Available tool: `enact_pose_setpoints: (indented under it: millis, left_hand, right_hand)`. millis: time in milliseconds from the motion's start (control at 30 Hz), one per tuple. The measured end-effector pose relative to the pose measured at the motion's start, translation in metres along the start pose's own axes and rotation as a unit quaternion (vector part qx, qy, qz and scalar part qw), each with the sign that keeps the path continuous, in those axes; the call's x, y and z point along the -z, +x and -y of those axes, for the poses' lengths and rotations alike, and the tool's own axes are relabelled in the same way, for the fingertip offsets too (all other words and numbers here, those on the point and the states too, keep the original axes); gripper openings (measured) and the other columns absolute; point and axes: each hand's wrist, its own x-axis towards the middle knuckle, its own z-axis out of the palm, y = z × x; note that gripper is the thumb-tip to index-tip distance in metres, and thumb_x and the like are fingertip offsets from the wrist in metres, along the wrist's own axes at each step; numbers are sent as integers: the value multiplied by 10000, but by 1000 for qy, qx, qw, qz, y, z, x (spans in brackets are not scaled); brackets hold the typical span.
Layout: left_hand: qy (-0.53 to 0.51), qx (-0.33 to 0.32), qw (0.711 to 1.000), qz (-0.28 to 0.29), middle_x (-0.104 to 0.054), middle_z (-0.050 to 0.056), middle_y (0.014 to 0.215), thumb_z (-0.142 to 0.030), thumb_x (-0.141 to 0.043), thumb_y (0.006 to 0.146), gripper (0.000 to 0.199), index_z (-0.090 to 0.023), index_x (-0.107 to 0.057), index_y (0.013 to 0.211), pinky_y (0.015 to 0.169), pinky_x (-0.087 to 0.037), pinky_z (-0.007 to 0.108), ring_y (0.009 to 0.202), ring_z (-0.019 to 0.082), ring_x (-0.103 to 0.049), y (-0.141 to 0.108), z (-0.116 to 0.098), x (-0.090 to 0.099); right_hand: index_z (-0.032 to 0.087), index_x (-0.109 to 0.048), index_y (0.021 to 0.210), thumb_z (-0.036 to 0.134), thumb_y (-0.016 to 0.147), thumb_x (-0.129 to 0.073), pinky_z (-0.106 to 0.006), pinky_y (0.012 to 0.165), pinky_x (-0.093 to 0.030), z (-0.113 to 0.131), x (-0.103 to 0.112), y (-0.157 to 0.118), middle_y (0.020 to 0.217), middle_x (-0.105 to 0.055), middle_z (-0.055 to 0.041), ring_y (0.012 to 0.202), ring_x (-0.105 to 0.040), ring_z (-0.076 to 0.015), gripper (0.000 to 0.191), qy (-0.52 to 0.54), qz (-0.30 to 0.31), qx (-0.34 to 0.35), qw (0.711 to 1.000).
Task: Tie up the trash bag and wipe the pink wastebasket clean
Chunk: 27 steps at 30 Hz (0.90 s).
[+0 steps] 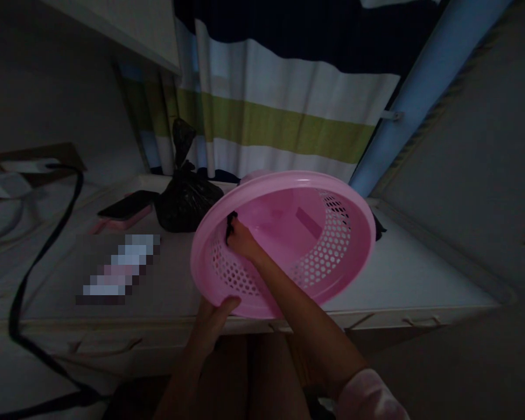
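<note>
A pink plastic basket (284,181) with perforated sides is tilted so its opening faces me, over the white desk top (402,274). My left hand (216,312) grips its lower left rim, thumb over the edge. Reaching inside, my right hand (241,238) is closed on a small black item (231,221) near the basket's left inner wall; the dim light hides what the item is. A darker pink strip shows on the inside of the basket, to the right of my right hand.
A knotted black plastic bag (186,201) stands behind and left of the basket. Left of it lie a dark phone-like object on a pink case (129,210) and a blurred-out item (122,268). A black cable (24,286) hangs at the left; a striped curtain (284,122) is behind.
</note>
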Motion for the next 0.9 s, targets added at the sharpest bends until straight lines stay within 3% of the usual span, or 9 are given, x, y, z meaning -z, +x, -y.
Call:
enact_pose_setpoints:
  millis: [100,167,267,467,633,733,900]
  left_hand:
    - [2,-20,1000,-8,-578,102,1167,-225,-665,575,533,-159,-536,1088,974,-357,405,1112,265,-507,0,1,0]
    - [9,-26,999,-21,-586,97,1156,-231,-672,565,527,-159,-548,1072,979,-349,405,1113,264,-506,0,0,-1]
    - [19,-31,999,-14,-611,97,1113,-268,-682,579,493,-159,-573,1047,995,-331,393,1099,253,-517,-2,-5,-5]
    - [-12,-52,999,4,-615,117,1107,-377,-717,567,644,-132,-538,1134,970,-367,409,1082,274,-530,-6,-26,-4]
    - [33,-35,998,-41,-616,133,1092,-420,-714,567,654,-124,-549,1126,921,-409,459,1089,317,-517,-1,-40,2]
    - [12,-43,998,-39,-593,117,1148,-342,-747,535,681,-153,-530,1153,961,-382,427,1121,289,-501,5,-35,0]
    - [-26,1,1000,2,-560,97,1210,-201,-713,526,678,-193,-501,1170,949,-397,422,1145,277,-485,6,-16,-4]
  right_hand:
    - [-98,-320,1273,37,763,-384,-397,987,-351,-14,2,-21,1329,-340,-315,1242,-368,-303,531,-216,77,-2,973]
    - [-117,-342,1255,21,788,-345,-441,1016,-301,-23,5,-29,1327,-325,-330,1275,-310,-318,487,-272,101,-8,957]
    - [-93,-380,1246,31,813,-332,-459,1035,-259,-32,10,-31,1320,-352,-310,1284,-297,-313,453,-287,112,-15,951]
    - [-98,-366,1251,114,884,-288,-416,1020,-287,-42,13,-24,1316,-351,-319,1268,-335,-286,432,-301,113,-32,946]
    - [-2,-518,1137,173,882,-351,-375,941,-374,-47,24,-21,1247,-476,-256,1163,-471,-270,352,-295,129,-28,946]
    - [32,-571,1061,215,886,-360,-365,904,-399,-49,29,-20,1174,-537,-238,1095,-525,-265,331,-293,128,-24,947]
    - [48,-566,1071,223,881,-368,-367,933,-373,-54,27,-18,1193,-526,-223,1131,-495,-259,325,-282,102,-29,953]
